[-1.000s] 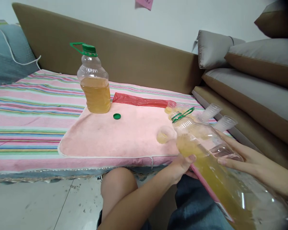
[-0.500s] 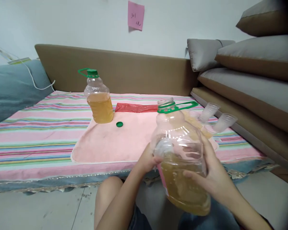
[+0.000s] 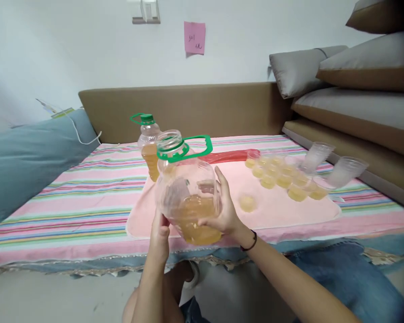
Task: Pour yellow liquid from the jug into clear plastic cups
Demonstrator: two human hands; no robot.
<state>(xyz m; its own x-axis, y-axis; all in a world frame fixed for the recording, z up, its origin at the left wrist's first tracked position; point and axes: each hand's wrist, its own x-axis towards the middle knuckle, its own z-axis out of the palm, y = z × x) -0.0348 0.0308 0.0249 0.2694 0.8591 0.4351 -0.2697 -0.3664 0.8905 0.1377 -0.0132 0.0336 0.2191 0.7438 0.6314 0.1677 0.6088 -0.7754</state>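
Observation:
Between my two hands is a big clear plastic bottle (image 3: pixel 188 172), uncapped, with a green carrying handle round its neck and yellow liquid in its lower part. It tilts slightly, above the front edge of the pink mat (image 3: pixel 144 222). My left hand (image 3: pixel 160 237) grips its lower left side. On the right side, my right hand (image 3: pixel 224 213) is wrapped around it, thumb across the front. Several clear plastic cups (image 3: pixel 284 180) of yellow liquid stand in a group to the right. One blurred cup (image 3: pixel 247 203) sits apart, nearer my right hand.
Behind the held bottle stands a second, capped bottle (image 3: pixel 150 154). A red plastic bag (image 3: pixel 227 155) lies along the mat's back edge. Two tilted stacks of clear cups (image 3: pixel 318 157) rest at the right, beside piled cushions (image 3: pixel 360 107). The bed's front edge runs before my knees.
Both hands have carried the uncapped bottle left and up, from over my lap to above the mat. The view has turned right, showing more cups; the loose green cap is now out of sight.

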